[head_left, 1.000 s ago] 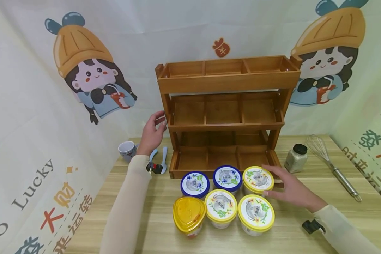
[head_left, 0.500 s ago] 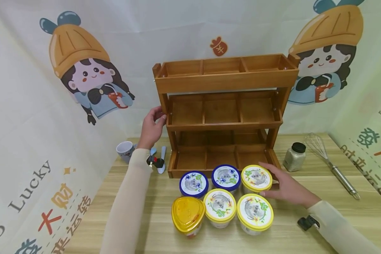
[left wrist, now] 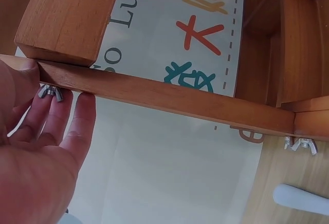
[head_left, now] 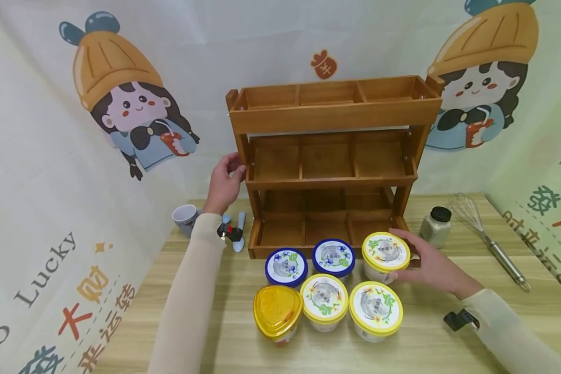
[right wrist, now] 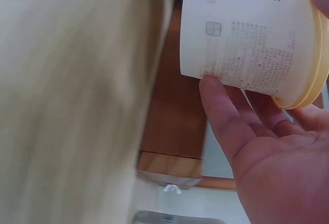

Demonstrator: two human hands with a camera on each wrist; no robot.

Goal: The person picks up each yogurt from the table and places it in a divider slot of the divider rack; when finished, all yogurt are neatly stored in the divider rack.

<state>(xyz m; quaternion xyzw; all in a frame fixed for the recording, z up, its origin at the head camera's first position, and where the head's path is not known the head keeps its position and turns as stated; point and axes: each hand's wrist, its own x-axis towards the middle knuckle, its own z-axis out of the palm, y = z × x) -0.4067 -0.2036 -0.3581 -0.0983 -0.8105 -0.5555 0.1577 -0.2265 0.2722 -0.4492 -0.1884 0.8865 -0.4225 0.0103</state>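
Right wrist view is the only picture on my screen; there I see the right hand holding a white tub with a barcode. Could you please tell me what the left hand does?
Observer: In the head view, the left hand holds the left side of the wooden rack.
Operator: Thank you. How does the top of the tub look?
Observer: From above, its lid is white with a green leafy print.
Operator: And does any tool lie on the right of the table?
Observer: Yes, a whisk, to the right of the jar with the black cap.
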